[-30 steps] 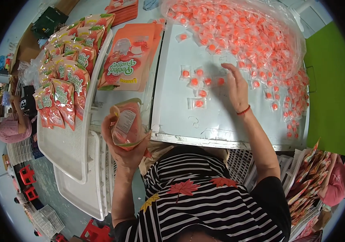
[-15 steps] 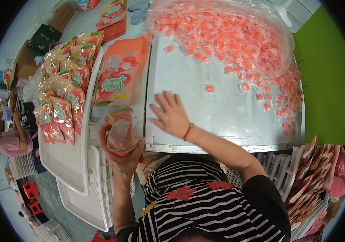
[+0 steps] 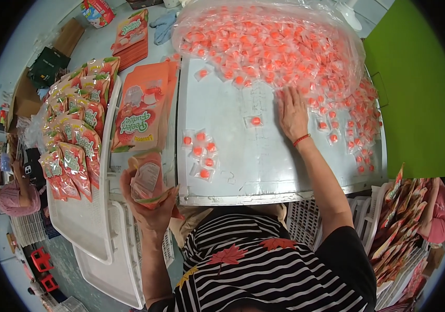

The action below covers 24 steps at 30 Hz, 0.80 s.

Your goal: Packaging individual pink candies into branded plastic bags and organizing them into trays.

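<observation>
My left hand [image 3: 147, 216] is closed around a peach-coloured pouch [image 3: 147, 177], held upright beside the table's left edge. A clear window shows on the pouch; what is inside cannot be made out. Farther right, my right hand [image 3: 292, 115] lies with its fingers stretched out at the near edge of a large heap of wrapped red-orange candies [image 3: 285, 47]. Its fingertips reach the heap, and its palm may cover a candy. A small group of wrapped candies [image 3: 200, 151] lies near the table's front left corner. One single candy [image 3: 255, 121] sits left of my right hand.
Flat pouches [image 3: 142, 106] are stacked left of the metal table [image 3: 233, 179]. Filled pouches [image 3: 79, 122] stand on a white tray [image 3: 82, 218] at far left. A green board [image 3: 415, 99] rises on the right. Two other people in pink, one [image 3: 19, 190] at left, are nearby.
My right hand has moved right and away, from the table's left side to the heap's edge. The small candy group now shows where it was. My left hand still holds the pouch.
</observation>
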Each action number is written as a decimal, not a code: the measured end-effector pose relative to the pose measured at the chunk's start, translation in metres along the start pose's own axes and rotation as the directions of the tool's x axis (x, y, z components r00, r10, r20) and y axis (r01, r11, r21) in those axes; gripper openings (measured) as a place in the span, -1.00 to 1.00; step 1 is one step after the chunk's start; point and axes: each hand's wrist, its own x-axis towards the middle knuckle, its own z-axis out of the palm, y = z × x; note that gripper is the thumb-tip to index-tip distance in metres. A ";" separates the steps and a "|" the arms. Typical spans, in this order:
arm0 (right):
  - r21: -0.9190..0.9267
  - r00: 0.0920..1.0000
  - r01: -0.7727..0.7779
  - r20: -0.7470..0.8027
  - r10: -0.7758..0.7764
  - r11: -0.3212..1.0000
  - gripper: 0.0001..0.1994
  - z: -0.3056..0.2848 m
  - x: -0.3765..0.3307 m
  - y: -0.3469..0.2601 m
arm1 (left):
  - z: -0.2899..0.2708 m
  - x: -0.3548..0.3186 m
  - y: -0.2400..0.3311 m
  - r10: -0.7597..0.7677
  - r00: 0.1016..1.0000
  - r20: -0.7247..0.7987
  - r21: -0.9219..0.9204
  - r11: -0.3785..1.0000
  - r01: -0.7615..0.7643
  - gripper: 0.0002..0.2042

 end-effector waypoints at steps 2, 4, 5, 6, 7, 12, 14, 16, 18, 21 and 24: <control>0.130 0.998 0.032 0.057 -0.040 0.991 -0.65 -0.013 -0.006 -0.020 | 0.003 0.005 0.002 0.012 1.000 -0.002 0.001 1.000 -0.012 0.06; 0.295 0.995 0.071 0.040 -0.087 0.953 -0.67 -0.013 -0.008 -0.031 | 0.005 0.008 0.003 0.024 1.000 -0.001 0.001 1.000 -0.024 0.06; 0.296 0.996 0.066 0.044 -0.082 0.953 -0.67 -0.016 -0.008 -0.028 | 0.005 0.008 0.002 0.029 1.000 -0.002 -0.001 1.000 -0.029 0.06; 0.547 0.979 -0.186 0.177 0.104 0.816 -0.65 -0.021 -0.006 -0.023 | 0.005 0.008 0.001 0.033 0.999 -0.004 -0.003 0.999 -0.033 0.06; 0.707 0.906 -0.422 0.350 0.238 0.567 -0.64 -0.025 -0.004 -0.019 | 0.004 0.007 0.000 0.030 1.000 0.003 -0.005 1.000 -0.030 0.06; 0.804 0.727 -0.408 0.573 0.379 -0.433 -0.64 -0.029 0.006 0.041 | 0.001 0.001 -0.010 -0.020 0.999 -0.042 -0.004 1.000 0.019 0.07; 0.804 0.724 -0.411 0.574 0.383 -0.429 -0.64 -0.031 -0.001 0.046 | -0.001 -0.004 -0.014 -0.094 0.994 -0.052 -0.056 0.994 0.091 0.07; 0.853 0.793 -0.391 0.503 0.343 -0.347 -0.64 -0.027 -0.010 0.048 | 0.000 -0.005 -0.013 -0.166 0.985 -0.057 -0.110 0.981 0.159 0.08; 0.865 0.787 -0.400 0.493 0.371 -0.303 -0.64 -0.022 -0.013 0.026 | 0.002 -0.004 -0.012 0.022 1.000 -0.015 0.091 0.996 -0.021 0.08; 0.872 0.796 -0.410 0.486 0.361 -0.269 -0.63 -0.018 -0.014 -0.001 | 0.006 -0.004 -0.010 -0.009 0.999 -0.047 -0.033 0.999 0.007 0.00; 0.867 0.810 -0.439 0.496 0.314 -0.237 -0.59 -0.013 -0.013 -0.012 | 0.007 -0.005 -0.009 -0.040 0.997 -0.070 -0.077 0.996 0.035 0.00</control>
